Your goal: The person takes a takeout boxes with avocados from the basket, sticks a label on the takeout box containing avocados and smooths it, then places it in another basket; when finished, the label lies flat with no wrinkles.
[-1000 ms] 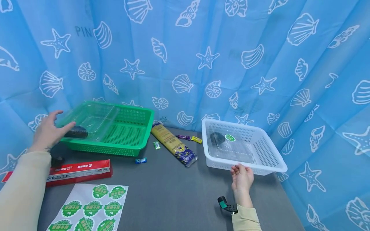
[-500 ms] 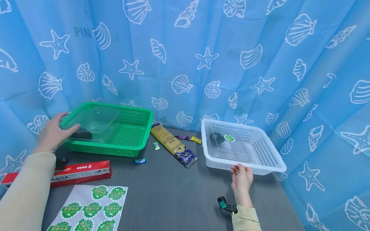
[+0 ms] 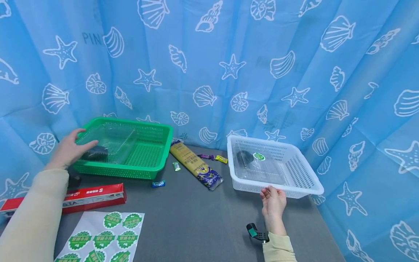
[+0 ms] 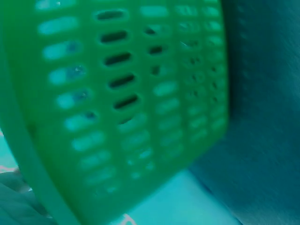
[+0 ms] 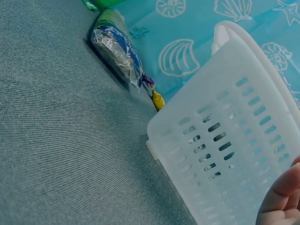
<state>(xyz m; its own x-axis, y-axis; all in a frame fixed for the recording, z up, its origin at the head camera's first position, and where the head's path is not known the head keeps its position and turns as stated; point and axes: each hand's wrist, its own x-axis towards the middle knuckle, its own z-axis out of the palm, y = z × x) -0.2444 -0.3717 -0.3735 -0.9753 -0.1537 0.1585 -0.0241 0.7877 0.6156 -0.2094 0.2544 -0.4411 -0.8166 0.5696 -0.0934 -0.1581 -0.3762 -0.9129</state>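
My left hand is at the left rim of a green plastic basket, thumb and forefinger stretched out over it. Inside the basket's left half, right by those fingertips, sits a clear plastic container with a dark item in it. My right hand pinches the front rim of a white plastic basket, fingers curled. That basket holds another clear container bearing a round green sticker, with something dark under its lid. In the left wrist view, the green basket's slotted side fills most of the frame.
Between the baskets lie a yellow-and-purple noodle packet and several wrapped candies, among them a blue one and a yellow one. A red pasta box and a sheet of green stickers are at front left. A blue curtain hangs behind.
The clear container on the left has settled lower and further right inside the green basket. My left hand has shifted right along with it. The right hand stays on the white rim.
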